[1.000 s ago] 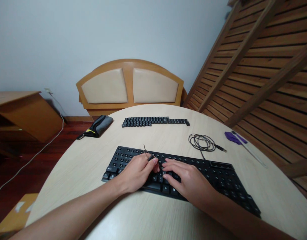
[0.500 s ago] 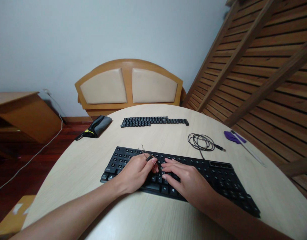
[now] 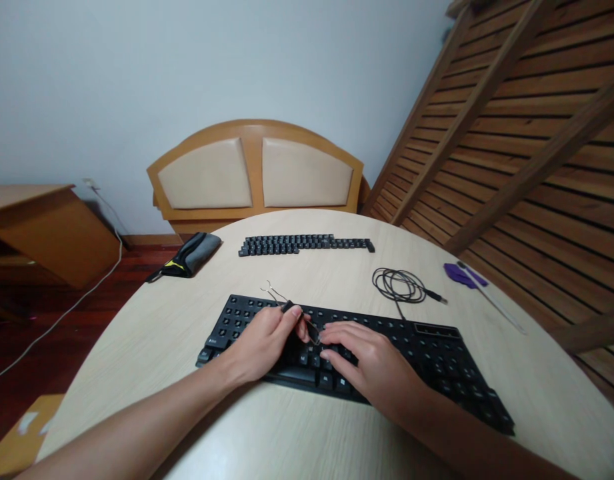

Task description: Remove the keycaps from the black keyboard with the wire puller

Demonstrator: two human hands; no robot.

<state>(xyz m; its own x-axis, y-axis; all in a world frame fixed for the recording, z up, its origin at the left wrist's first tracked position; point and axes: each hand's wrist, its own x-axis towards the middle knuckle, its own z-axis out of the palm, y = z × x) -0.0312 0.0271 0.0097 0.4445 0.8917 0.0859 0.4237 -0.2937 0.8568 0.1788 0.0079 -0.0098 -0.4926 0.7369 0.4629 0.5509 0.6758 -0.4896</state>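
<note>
A black keyboard [image 3: 297,375] lies on the table in front of me, many of its key positions without caps. My left hand [image 3: 261,343] is closed around the dark handle of a wire keycap puller [image 3: 287,306]. Two thin wire prongs stick out past the hand to the upper left, while the other wire end points down at the keys in the middle. Close by that end, my right hand [image 3: 369,357] rests over the keyboard, fingers stretched out and thumb apart. Removed keycaps [image 3: 307,244] stand in neat rows behind the keyboard.
The keyboard's coiled cable [image 3: 399,285] lies behind it on the right. Farther right, a white stick [image 3: 494,299] lies across a purple cloth [image 3: 459,274]. A black and grey pouch [image 3: 191,255] sits at the round table's [image 3: 137,333] left edge.
My left hand has tilted the keycap puller, so its free prongs reach farther left and up and its lower end shows by the keys. My right hand stays near the same keys.
</note>
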